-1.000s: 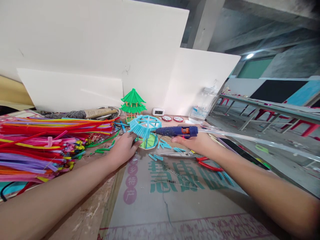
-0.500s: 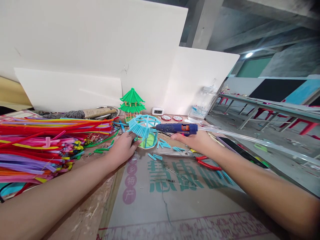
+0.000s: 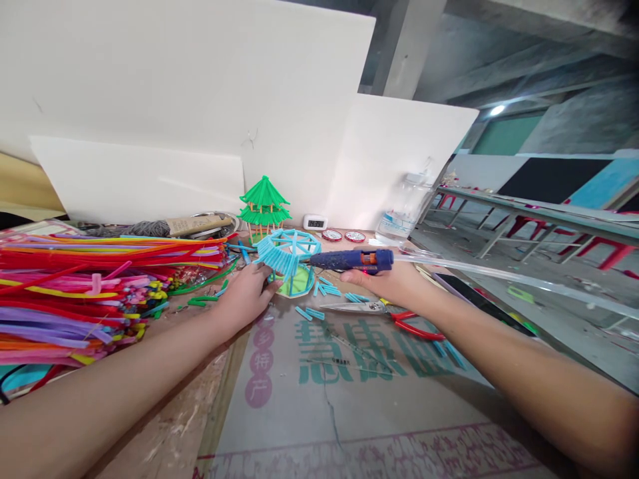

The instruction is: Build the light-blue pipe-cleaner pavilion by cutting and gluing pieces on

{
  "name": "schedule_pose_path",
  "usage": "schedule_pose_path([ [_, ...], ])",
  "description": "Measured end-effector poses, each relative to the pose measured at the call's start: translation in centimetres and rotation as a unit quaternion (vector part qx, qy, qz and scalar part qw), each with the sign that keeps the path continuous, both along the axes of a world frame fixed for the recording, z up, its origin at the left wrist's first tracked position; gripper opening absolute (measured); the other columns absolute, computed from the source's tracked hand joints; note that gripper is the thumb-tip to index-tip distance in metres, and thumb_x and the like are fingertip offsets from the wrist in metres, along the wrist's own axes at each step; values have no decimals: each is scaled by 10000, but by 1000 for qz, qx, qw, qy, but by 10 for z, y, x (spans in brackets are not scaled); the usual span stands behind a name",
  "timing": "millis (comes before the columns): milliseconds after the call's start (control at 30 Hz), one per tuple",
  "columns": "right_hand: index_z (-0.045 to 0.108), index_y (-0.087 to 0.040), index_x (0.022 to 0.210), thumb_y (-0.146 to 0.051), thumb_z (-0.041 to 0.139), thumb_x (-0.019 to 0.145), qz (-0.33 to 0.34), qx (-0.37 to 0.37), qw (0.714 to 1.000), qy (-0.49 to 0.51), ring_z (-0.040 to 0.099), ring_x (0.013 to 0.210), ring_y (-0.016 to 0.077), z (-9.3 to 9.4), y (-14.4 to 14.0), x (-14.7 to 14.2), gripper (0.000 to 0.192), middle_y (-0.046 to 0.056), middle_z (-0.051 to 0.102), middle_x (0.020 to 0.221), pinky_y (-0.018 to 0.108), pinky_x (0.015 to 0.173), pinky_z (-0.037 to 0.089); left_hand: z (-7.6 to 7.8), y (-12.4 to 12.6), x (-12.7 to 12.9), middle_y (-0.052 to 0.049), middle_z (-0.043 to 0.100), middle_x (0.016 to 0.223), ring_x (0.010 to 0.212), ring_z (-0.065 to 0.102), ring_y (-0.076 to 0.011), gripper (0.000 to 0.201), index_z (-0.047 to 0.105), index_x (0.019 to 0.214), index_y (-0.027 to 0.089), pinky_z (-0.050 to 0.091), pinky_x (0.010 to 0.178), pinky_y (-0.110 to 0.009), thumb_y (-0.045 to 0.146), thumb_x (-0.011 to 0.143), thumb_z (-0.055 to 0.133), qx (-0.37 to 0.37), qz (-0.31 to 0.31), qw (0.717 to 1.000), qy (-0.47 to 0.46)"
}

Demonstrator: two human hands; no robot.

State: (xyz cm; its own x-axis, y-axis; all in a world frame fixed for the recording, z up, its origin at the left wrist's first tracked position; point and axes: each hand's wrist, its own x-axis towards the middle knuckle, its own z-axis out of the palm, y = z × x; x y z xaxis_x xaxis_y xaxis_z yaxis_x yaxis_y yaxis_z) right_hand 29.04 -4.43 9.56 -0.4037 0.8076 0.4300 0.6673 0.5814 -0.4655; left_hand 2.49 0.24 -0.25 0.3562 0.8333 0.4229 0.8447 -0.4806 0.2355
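Observation:
My left hand [image 3: 249, 293] is closed on the near left side of a small blue pavilion model [image 3: 294, 245] made of pipe cleaner pieces, with a light green base. Part of its roof ring is covered with blue strips; the rest is bare frame. In my right hand [image 3: 392, 283] is a dark blue hot glue gun [image 3: 352, 260], a long clear glue stick [image 3: 499, 274] running out of its back. The nozzle is at the right edge of the model's roof; whether it touches cannot be made out. Cut blue pieces [image 3: 327, 287] lie just right of the model.
Scissors [image 3: 357, 307] with red handles lie before my right hand. Bundles of coloured pipe cleaners [image 3: 74, 293] fill the left. Behind stand a green pagoda model [image 3: 264, 206], a small digital clock [image 3: 315, 221], two round red-rimmed tins [image 3: 332, 235] and a plastic bottle [image 3: 399, 209].
The glue gun has shifted slightly left and down, its nozzle now nearer the roof edge of the blue model. My left hand and the model stay in place.

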Motion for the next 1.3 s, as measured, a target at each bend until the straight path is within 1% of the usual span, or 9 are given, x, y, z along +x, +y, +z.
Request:
schedule_pose_path([
  [167,744,-242,980,-454,682,808,-21,-21,1000,-5,687,686,181,-4,3,2,280,-13,753,777,249,579,542,0,0,0,-117,628,943,921,600,-292,263,601,838,175,457,805,-397,359,955,455,5,-4,1000,-1],
  [467,725,-261,1051,-457,687,797,-25,2,999,-26,704,868,222,-1,1,0,323,6,765,959,312,762,566,1,-2,1,-120,631,939,926,601,-299,271,613,862,173,462,807,-401,366,956,449,0,0,1000,-3],
  [633,724,-202,925,-463,658,801,-6,-38,998,-56,672,778,208,0,-1,1,296,24,745,859,303,677,533,1,-2,0,-115,624,922,917,597,-298,266,623,882,179,463,800,-398,369,954,451,12,-4,1000,0],
  [800,717,-180,977,-525,641,800,2,-137,989,-47,653,670,175,16,9,29,394,25,731,774,268,600,506,3,-4,1,-112,617,887,905,591,-299,273,620,880,174,457,796,-399,368,956,444,3,2,1000,4],
  [900,740,-157,889,-578,571,850,-19,-137,989,-50,656,692,176,19,28,55,455,56,742,767,283,673,521,2,-3,1,-115,616,891,914,589,-300,280,618,881,169,456,800,-404,371,957,439,6,-2,1000,5],
  [1000,747,-176,977,-573,579,855,-93,-129,987,-35,684,797,201,9,49,73,448,58,764,863,295,745,529,0,-1,0,-113,618,924,931,592,-288,283,621,888,169,457,828,-402,367,960,432,13,-12,1000,-8],
  [1133,723,-166,1047,-469,668,823,-199,-131,971,-6,693,863,209,-17,70,76,381,63,767,979,285,763,526,-3,1,0,-114,620,945,961,589,-293,299,625,911,168,456,852,-411,374,965,414,25,-18,1000,-6],
  [1200,711,-128,1033,-443,636,853,-220,-129,967,12,691,806,201,-29,80,72,370,91,764,958,272,689,522,-3,0,0,-116,621,939,952,591,-295,316,627,912,165,460,844,-412,383,968,405,25,-15,1000,-2],
  [1300,700,-115,1061,-419,609,875,-202,-135,970,10,682,772,190,-38,96,63,368,89,760,920,260,641,515,-3,0,0,-118,623,917,937,597,-297,339,634,901,164,465,827,-413,396,970,397,15,-8,1000,2],
])
